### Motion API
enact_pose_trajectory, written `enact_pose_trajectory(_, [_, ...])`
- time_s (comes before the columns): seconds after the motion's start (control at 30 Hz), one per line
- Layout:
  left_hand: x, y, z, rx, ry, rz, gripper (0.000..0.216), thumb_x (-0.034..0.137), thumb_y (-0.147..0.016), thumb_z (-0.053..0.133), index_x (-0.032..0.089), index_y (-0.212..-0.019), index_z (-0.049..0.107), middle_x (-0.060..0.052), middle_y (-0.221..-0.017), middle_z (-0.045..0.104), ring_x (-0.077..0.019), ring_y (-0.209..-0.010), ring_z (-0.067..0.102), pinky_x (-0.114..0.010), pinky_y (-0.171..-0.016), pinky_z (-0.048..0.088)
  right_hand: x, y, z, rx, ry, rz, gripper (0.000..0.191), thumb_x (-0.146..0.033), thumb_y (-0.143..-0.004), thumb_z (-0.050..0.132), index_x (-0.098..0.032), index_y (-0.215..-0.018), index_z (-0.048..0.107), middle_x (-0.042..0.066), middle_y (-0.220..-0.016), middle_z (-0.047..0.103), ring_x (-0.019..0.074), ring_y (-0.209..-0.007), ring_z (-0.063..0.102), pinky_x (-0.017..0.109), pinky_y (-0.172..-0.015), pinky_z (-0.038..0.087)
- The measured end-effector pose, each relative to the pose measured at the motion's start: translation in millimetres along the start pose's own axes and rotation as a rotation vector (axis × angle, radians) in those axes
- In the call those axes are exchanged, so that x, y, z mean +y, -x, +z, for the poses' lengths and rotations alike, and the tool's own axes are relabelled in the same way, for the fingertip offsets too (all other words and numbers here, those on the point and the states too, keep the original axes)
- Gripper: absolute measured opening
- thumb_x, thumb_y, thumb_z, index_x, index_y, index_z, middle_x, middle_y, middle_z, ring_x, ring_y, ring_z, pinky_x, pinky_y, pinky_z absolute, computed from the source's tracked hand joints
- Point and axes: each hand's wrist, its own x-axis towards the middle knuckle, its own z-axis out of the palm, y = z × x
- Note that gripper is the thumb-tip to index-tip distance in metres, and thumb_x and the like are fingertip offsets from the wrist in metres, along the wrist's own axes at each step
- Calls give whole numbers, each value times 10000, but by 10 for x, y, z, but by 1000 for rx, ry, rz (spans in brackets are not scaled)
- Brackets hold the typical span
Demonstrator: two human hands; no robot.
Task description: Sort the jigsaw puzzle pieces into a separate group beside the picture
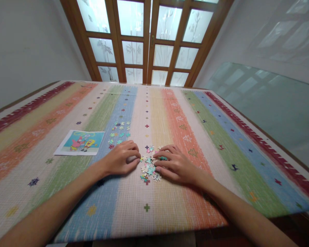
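Note:
A small heap of jigsaw pieces [150,169] lies on the striped tablecloth between my hands. At its left edge is my left hand [125,156], thumb and forefinger pinched together; whatever sits between the tips is hidden or too small to name. My right hand [175,163] rests over the heap's right side, fingers apart, fingertips touching pieces and covering some of them. Farther back and left, several turquoise and pale pieces [119,132] are laid out separately on the blue stripe. A printed cartoon picture [82,142] lies flat to the left of them.
The striped cloth [146,207] covers the wide table, whose front edge is close to me. White walls stand on both sides, with a glass-like panel [267,109] at the right. Wooden doors with frosted panes [135,53] rise beyond the far edge.

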Motion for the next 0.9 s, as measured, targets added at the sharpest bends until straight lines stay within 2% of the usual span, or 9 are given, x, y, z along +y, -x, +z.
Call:
enact_pose_trajectory(0.17, [50,-23,118,34,-59,-55,259,320,-994,535,227,-1140,727,-86,-1013,672,-237,-974,569,-421,-893,470,-8,2,-3,36,-17,10,223,-302,-1022,537,-244,-1006,752,55,-1103,744,232,-1044,582,418,-962,389])
enact_pose_trajectory(0.23, [69,-25,163,34,-77,-79,266,310,-997,530,225,-1162,720,-88,-1027,660,-245,-999,559,-437,-920,454,-13,-3,-11,49,-31,29,233,-304,-1025,529,-242,-978,748,54,-1065,740,229,-1001,578,413,-938,393])
enact_pose_trajectory(0.53, [104,-32,193,70,87,-137,136,289,-980,573,218,-1013,684,-62,-1000,667,-228,-979,580,-417,-893,473,11,-11,-37,90,-169,110,212,-291,-991,575,-218,-921,762,69,-975,732,221,-916,568,404,-861,441])
enact_pose_trajectory(0.7, [151,-60,181,105,187,-195,106,291,-957,603,213,-919,665,-30,-866,679,-188,-820,596,-359,-767,481,11,-24,-44,105,-226,171,184,-243,-968,603,-215,-907,775,76,-925,726,216,-916,585,393,-836,468])
enact_pose_trajectory(0.9, [188,-70,176,103,311,-335,143,305,-931,613,195,-918,704,-10,-757,673,-152,-692,565,-312,-691,465,33,-16,-31,153,-318,201,150,-206,-943,625,-233,-937,772,68,-919,733,213,-918,617,396,-824,496])
